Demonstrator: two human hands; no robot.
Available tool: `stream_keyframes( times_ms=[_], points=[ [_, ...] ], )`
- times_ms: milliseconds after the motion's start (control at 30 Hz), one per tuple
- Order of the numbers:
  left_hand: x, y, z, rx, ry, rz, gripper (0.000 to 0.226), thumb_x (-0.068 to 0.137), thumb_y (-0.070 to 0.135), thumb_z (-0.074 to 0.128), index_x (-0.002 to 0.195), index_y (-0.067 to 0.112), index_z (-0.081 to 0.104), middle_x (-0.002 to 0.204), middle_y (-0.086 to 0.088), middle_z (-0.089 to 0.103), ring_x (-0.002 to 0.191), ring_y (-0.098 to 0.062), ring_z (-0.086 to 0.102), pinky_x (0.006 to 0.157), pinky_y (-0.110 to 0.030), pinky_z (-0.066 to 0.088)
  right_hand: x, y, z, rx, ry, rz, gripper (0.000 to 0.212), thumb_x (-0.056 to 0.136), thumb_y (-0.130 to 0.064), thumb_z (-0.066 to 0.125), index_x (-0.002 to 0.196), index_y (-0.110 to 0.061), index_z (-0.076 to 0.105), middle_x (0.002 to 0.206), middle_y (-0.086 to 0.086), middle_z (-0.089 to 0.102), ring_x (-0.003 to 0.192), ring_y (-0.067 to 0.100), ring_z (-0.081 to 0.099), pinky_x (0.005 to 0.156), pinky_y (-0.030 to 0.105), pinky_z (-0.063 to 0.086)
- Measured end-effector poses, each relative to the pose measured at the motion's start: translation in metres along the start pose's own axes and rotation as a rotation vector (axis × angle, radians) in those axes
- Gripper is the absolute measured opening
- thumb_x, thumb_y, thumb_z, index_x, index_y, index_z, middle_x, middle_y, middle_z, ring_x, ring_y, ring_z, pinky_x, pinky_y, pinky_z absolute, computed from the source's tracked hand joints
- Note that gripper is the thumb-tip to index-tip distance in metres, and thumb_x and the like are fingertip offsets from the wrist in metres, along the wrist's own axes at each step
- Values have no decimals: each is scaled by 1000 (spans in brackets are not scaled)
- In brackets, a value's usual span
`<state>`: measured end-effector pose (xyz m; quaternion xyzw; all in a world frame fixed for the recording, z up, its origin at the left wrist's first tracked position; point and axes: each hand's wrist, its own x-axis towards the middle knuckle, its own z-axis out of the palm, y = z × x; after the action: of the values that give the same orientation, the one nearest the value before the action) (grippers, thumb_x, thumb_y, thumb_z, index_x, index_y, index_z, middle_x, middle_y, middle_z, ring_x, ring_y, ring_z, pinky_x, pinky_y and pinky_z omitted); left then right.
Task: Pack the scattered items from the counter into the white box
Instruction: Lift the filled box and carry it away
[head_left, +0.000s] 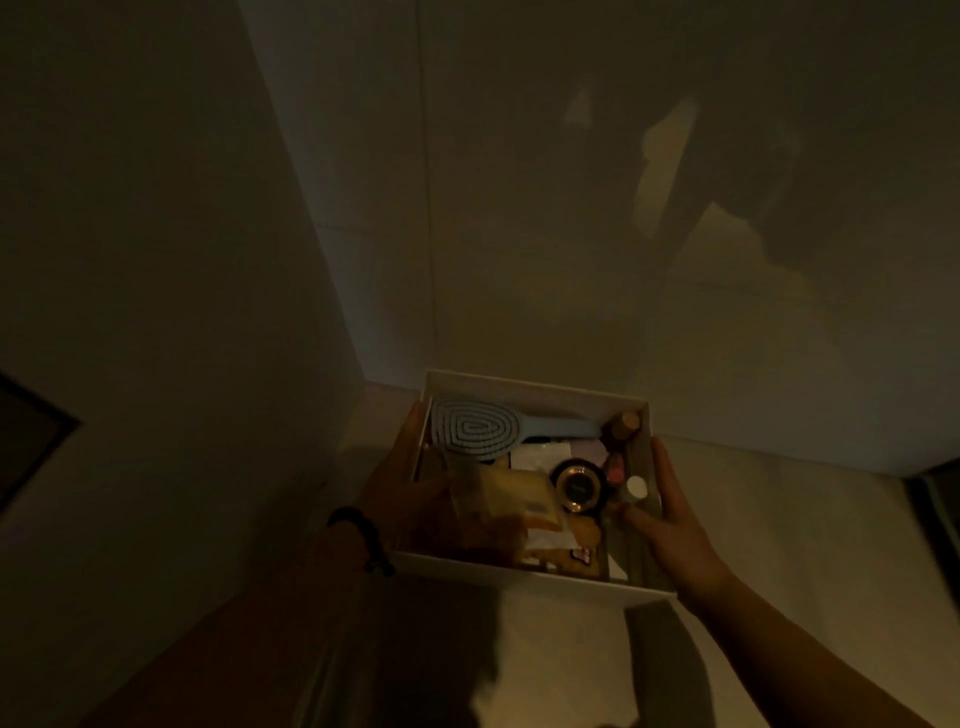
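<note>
Against the wall corner | we hold the white box (524, 579), left hand (400, 467) and right hand (670, 525) gripping opposite walls | hairbrush (478, 426) inside | packing looks finished | next: set down level.

A dim home bathroom corner, going by the tiled wall (519, 208), pale counter (779, 519) and boxed hairbrush (478, 427).
</note>
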<state>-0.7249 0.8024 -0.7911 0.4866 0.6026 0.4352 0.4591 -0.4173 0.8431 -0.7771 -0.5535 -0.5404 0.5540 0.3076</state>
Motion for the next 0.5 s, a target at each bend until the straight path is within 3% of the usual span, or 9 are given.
stream_keyframes(
  times_ms=[67,100,200,233,300,367,400,500],
  points=[
    [5,-2,3,-50,17,-2,76,85,32,62,136,60,14,144,17,38,131,-8,41,102,-42,42,8,-1,0,-14,13,-8,87,85,0,62,144,-44,16,145,1,42,129,19,45,102,40,43],
    [6,1,5,-56,36,-7,72,85,34,61,131,66,15,141,21,41,128,-6,43,100,-38,44,11,-2,-1,-18,12,-5,86,85,-3,63,144,-43,16,144,1,43,127,19,46,101,40,45],
    [-2,14,5,7,106,-6,70,78,52,63,125,69,13,131,25,42,122,-3,47,81,-5,44,9,-8,-4,-24,20,43,92,82,-25,69,147,-44,7,144,-2,44,127,19,47,104,46,41],
    [-9,16,6,22,113,19,74,76,54,63,127,66,11,132,24,40,121,2,47,78,0,41,3,-9,-4,-43,14,56,98,76,-36,72,147,-45,5,145,-4,42,129,19,45,106,45,39],
    [-26,9,8,0,9,106,87,75,44,72,139,52,12,137,21,41,123,6,44,89,-7,42,-17,-4,-2,-153,6,71,114,62,-58,76,145,-48,-1,148,-7,35,134,17,38,108,39,34],
    [-41,1,11,-87,-131,67,104,70,25,82,146,39,13,141,10,46,127,-10,47,96,-29,48,-38,4,2,-252,-2,46,121,53,-65,79,139,-56,-6,149,-10,32,134,12,34,104,30,32],
    [-43,-5,11,-87,-144,46,108,67,23,85,146,39,14,140,8,48,125,-14,50,94,-32,49,-44,8,4,-288,0,26,123,51,-62,82,136,-59,-8,148,-11,32,133,10,34,102,27,32],
    [-45,-12,11,63,-72,-41,113,61,38,86,146,39,11,146,8,39,130,-15,43,100,-28,41,-46,13,8,-364,32,-4,132,47,-56,85,143,-46,-6,151,-5,31,132,9,32,103,26,30]
  ],
)
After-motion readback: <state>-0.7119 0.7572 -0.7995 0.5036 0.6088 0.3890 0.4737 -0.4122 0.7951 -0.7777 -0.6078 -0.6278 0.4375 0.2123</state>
